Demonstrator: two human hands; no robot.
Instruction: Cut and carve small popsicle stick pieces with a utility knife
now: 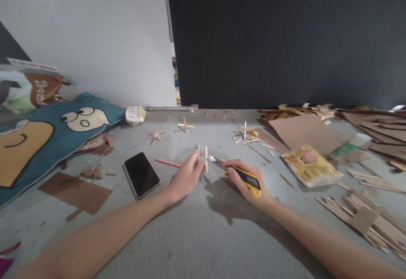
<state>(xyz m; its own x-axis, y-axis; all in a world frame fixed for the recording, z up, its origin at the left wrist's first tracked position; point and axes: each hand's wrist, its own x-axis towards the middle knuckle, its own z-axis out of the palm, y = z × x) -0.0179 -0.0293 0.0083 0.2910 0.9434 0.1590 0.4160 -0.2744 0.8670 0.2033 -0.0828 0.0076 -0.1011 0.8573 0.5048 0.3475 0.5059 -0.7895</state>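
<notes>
My left hand (187,175) is closed in a pinch on a small piece of wooden stick, whose tip (198,147) shows above the fingers. Just right of those fingertips is a second pale wooden stick (206,158); I cannot tell whether the two are joined. My right hand (249,181) grips a yellow and black utility knife (244,177). Its blade points left, its tip close to the pale stick. Under the left fingers lies a thin pink patterned stick or pencil (167,162), its right end hidden.
A black phone (141,174) lies left. Crossed-stick pieces (185,125) stand behind the hands, with wood scraps (244,137) to their right. Farther right are a yellow tissue pack (311,167), a glue bottle (350,145) and bundled sticks (364,217). A blue cushion (69,131) and cardboard (76,192) occupy the left.
</notes>
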